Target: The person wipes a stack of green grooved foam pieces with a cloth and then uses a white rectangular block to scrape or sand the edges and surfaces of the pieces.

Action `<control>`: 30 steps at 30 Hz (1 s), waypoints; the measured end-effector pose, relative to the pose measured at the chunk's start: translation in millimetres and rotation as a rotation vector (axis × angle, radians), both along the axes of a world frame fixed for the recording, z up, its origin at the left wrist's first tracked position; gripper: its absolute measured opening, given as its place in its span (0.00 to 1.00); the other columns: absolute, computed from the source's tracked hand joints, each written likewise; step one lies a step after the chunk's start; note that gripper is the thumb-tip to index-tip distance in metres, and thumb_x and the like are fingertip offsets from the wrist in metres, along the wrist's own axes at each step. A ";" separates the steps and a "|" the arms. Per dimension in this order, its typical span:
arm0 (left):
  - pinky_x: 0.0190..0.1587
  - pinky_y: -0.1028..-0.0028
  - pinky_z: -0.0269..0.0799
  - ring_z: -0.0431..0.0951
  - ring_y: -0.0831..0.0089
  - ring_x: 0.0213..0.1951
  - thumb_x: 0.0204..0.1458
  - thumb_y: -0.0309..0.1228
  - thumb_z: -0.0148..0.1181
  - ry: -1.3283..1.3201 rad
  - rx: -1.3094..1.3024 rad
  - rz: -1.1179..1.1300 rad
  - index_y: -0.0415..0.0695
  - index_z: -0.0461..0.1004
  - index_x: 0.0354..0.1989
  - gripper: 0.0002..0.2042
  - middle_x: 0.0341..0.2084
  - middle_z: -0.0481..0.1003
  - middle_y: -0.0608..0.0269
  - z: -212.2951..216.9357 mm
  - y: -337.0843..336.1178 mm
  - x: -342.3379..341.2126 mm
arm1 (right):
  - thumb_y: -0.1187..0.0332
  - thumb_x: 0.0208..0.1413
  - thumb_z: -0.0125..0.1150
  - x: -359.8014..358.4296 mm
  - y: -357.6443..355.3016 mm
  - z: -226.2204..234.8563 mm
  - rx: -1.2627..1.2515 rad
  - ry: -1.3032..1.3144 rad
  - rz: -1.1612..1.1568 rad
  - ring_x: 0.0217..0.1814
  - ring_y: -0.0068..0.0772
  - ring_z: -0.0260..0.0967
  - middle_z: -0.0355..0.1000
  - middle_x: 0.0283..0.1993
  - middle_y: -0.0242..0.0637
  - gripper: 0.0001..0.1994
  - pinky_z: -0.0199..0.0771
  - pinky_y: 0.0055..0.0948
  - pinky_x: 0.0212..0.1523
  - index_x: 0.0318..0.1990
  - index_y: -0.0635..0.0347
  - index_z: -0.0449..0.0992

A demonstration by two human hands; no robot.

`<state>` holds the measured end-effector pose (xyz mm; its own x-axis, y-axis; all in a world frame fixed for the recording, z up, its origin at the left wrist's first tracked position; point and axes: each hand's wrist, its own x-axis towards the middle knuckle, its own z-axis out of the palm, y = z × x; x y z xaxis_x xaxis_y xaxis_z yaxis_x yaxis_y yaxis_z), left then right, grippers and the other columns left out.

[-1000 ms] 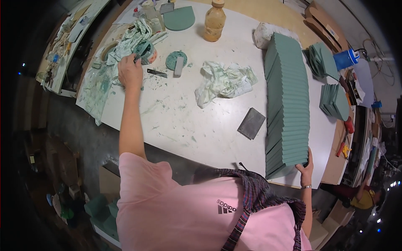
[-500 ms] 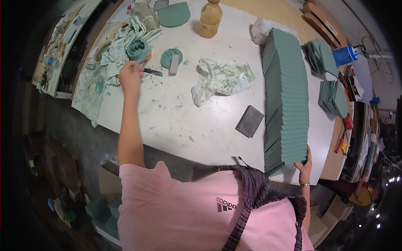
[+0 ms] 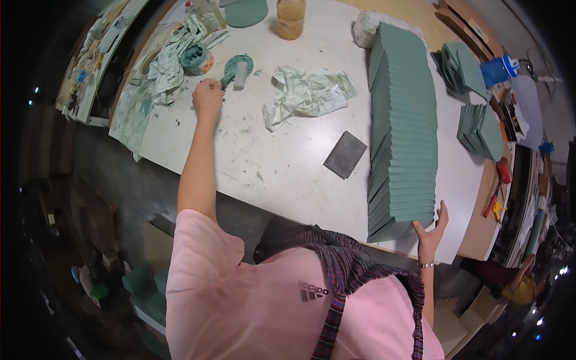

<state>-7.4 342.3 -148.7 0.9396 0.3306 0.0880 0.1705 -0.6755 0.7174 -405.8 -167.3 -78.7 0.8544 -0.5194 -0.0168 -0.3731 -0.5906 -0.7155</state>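
1 amber bottle (image 3: pixel 291 23) stands at top centre — a blue container (image 3: pixel 498 71) sits at upper right, brown cardboard (image 3: pixel 470 33) above it — and a red-and-yellow tool (image 3: pixel 497 210) lies at right.

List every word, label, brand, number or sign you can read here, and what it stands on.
Pink shirt: dark lettering and a logo on the chest; I won't copy the wording or name the brand.
Cardboard box, upper right: a small label, too small to read.
Round tub: an orange patch; any print is too blurred to read.
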 end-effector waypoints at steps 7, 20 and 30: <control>0.34 0.62 0.70 0.78 0.58 0.28 0.50 0.34 0.57 0.031 0.199 -0.158 0.41 0.79 0.28 0.09 0.22 0.78 0.55 -30.5 25.3 28.1 | 0.67 0.43 0.72 -1.6 32.1 1.7 -0.079 -0.059 -0.088 0.71 0.45 0.50 0.53 0.69 0.48 0.43 0.50 0.41 0.70 0.68 0.63 0.56; 0.21 0.83 0.58 0.64 0.83 0.19 0.61 0.25 0.53 0.180 -0.644 -0.296 0.38 0.74 0.35 0.05 0.19 0.69 0.69 -35.4 58.3 48.7 | 0.59 0.48 0.70 -18.2 68.0 -14.1 0.151 -0.090 -0.618 0.71 0.55 0.50 0.49 0.72 0.48 0.46 0.64 0.43 0.62 0.71 0.57 0.50; 0.24 0.79 0.65 0.70 0.81 0.20 0.58 0.29 0.54 0.065 -0.252 -0.424 0.40 0.76 0.34 0.06 0.18 0.73 0.67 -29.0 66.0 31.0 | 0.75 0.53 0.62 122.4 174.7 52.1 0.068 -0.360 -0.221 0.45 0.26 0.71 0.72 0.49 0.36 0.19 0.75 0.27 0.45 0.54 0.63 0.73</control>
<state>23.7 408.2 -177.7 0.9969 -0.0787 -0.0084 -0.0323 -0.5017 0.8644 -283.3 7.3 -26.5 0.6801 -0.6987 0.2220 -0.2047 -0.4717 -0.8577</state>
